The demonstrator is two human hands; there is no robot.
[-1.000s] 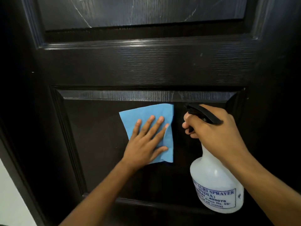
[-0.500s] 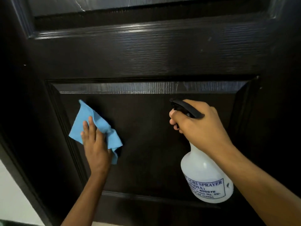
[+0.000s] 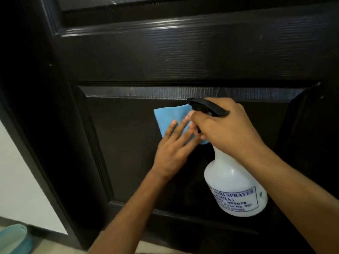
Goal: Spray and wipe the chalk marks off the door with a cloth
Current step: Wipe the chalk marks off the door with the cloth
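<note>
Spray bottle [image 3: 234, 187] upright — nozzle leftward

L grip [image 3: 173, 153] | R grip [image 3: 225, 129] | both forearms bare, sleeves out of frame

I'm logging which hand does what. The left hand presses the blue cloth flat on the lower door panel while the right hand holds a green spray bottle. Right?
Not quite. In the head view the spray bottle held by the right hand is white with a black trigger head, not green. The left hand does press the blue cloth flat on the lower door panel.
</note>
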